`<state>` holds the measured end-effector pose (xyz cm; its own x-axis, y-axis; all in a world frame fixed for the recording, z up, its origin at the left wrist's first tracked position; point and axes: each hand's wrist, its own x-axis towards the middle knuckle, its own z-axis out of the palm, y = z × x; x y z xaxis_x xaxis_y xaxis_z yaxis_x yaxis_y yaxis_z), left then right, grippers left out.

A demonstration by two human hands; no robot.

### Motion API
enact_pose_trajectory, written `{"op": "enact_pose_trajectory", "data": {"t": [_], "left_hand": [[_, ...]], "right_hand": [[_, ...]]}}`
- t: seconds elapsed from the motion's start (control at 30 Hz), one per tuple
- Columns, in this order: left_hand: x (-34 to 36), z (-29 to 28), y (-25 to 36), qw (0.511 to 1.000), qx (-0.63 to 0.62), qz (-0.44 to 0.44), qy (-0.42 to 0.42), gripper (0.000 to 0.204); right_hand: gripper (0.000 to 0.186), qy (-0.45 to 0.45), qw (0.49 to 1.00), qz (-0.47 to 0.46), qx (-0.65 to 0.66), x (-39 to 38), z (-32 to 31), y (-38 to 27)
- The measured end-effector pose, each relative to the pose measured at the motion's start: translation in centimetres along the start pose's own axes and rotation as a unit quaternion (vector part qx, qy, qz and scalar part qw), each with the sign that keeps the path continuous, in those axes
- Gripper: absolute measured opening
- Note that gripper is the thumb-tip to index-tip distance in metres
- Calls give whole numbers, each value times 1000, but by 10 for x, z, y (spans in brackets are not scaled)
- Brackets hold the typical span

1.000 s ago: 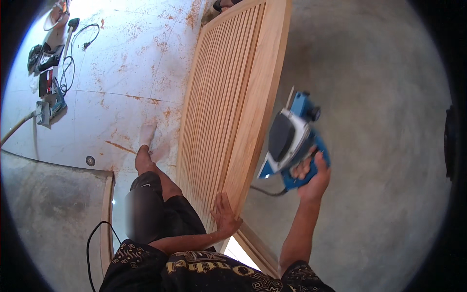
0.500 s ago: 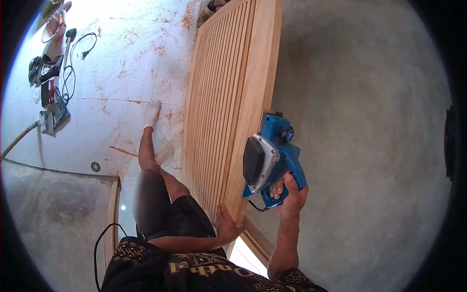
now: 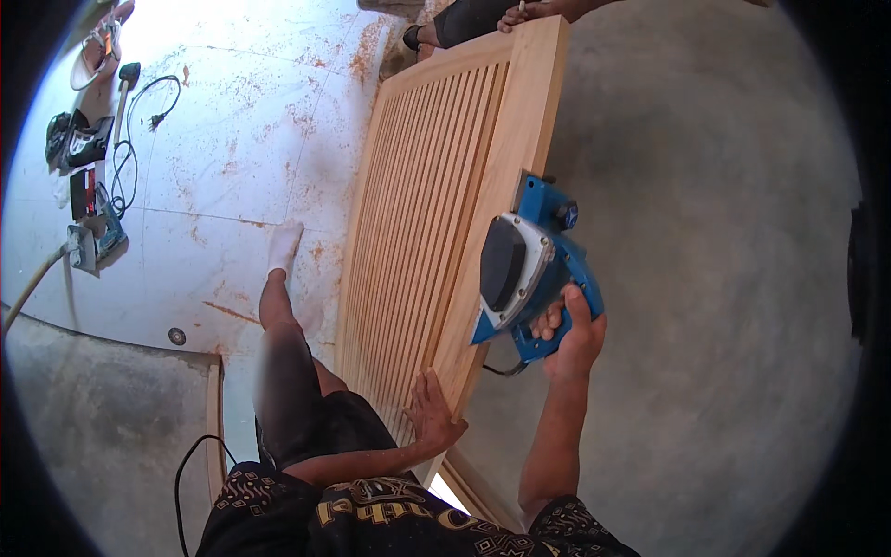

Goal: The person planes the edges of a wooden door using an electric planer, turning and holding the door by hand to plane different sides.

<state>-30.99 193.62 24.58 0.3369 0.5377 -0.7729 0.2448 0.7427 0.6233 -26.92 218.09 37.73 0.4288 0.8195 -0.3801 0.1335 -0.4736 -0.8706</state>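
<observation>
A blue electric planer (image 3: 543, 265) with a black and grey side cover rests along the narrow edge of a slatted wooden door (image 3: 520, 139). My right hand (image 3: 573, 334) is wrapped round its rear handle, and a black cord hangs from behind it. Lower down, my left hand (image 3: 432, 413) lies flat on the near end of the door's frame, fingers stretched out and holding nothing. The door stands on its long edge, leaning, with its louvred face toward the left. At the far end another person's hand (image 3: 520, 14) touches the top corner of the door.
Wood shavings are scattered over the white tiled floor (image 3: 232, 139). On the left lie a blue power tool (image 3: 110, 232), a mallet (image 3: 125, 93), a corded plug (image 3: 158, 119) and a small disc (image 3: 177, 336). A grey wall or floor surface (image 3: 715, 278) spans the right side.
The planer and my right hand have moved a little forward and right in view. The door's far end and the other person's hand have come into view; my left hand stays on the door.
</observation>
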Motion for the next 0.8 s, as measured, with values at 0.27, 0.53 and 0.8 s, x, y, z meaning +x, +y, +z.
{"op": "enact_pose_trajectory", "data": {"t": [0.27, 0.53, 0.8], "left_hand": [[31, -45, 55, 997, -10, -59, -51, 132], [57, -63, 82, 997, 18, -53, -59, 135], [60, -35, 55, 1000, 13, 17, -8, 132]], "right_hand": [[23, 1, 1000, -2, 2, 125, 54, -70], [23, -14, 1000, -14, 7, 185, 79, -103], [28, -56, 997, -46, 26, 158, 49, -94]]}}
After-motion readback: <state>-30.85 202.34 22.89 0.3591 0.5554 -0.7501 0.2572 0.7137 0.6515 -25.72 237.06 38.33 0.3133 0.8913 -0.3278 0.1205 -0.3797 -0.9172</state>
